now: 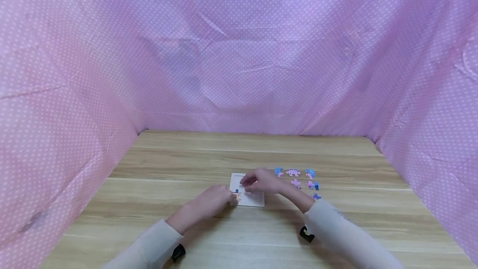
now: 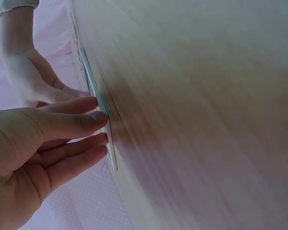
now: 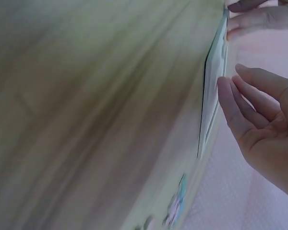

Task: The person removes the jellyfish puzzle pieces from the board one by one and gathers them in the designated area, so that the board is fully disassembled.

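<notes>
On the wooden table lies a thin white puzzle board (image 1: 256, 199), with a small piece (image 1: 237, 196) in peach and blue at its near left corner. The fingertips of my left hand (image 1: 214, 201) touch the board's corner beside this piece; in the left wrist view the thumb and fingers of my left hand (image 2: 43, 139) are nearly straight against the board's edge (image 2: 104, 112). Over the board is my right hand (image 1: 263, 181). In the right wrist view, my right hand (image 3: 264, 105) has thumb and fingers apart, with nothing visible between them.
Right of the board, several loose pink and blue jigsaw pieces (image 1: 293, 172) lie in rough rows on the wooden table (image 1: 179, 157). A pink dotted cloth (image 1: 239, 74) hangs around the table's back and sides. Both wrists wear black devices (image 1: 307, 234).
</notes>
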The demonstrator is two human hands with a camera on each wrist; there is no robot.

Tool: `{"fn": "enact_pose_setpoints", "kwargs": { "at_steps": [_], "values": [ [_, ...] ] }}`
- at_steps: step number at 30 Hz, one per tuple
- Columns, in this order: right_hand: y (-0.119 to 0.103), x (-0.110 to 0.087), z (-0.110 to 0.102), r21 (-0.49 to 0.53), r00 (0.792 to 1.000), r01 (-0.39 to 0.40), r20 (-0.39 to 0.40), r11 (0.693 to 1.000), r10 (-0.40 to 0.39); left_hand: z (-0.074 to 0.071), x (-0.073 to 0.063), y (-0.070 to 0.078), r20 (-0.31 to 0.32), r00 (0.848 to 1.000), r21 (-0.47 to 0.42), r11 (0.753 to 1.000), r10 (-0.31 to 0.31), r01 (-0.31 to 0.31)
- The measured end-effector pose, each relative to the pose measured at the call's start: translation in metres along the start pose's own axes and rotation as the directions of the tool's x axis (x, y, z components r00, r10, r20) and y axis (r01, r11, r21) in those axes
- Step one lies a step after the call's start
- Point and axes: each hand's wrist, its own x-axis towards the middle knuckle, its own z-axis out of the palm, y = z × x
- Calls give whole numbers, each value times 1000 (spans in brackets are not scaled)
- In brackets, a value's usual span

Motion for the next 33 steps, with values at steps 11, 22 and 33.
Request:
{"fn": "enact_pose_setpoints", "kwargs": {
  "at_steps": [11,22,33],
  "values": [
    [-12,17,17,6,999,18,50,1000,-18,-3,4,2,-21,999,18,999,28,-28],
    [-17,22,21,-64,997,42,62,997,-38,0,-1,3,-113,994,2,1000,7,-7],
    [-14,22,20,-27,996,28,81,999,-26,1,-4,1,-136,990,-16,1000,-19,17]
  ]
}}
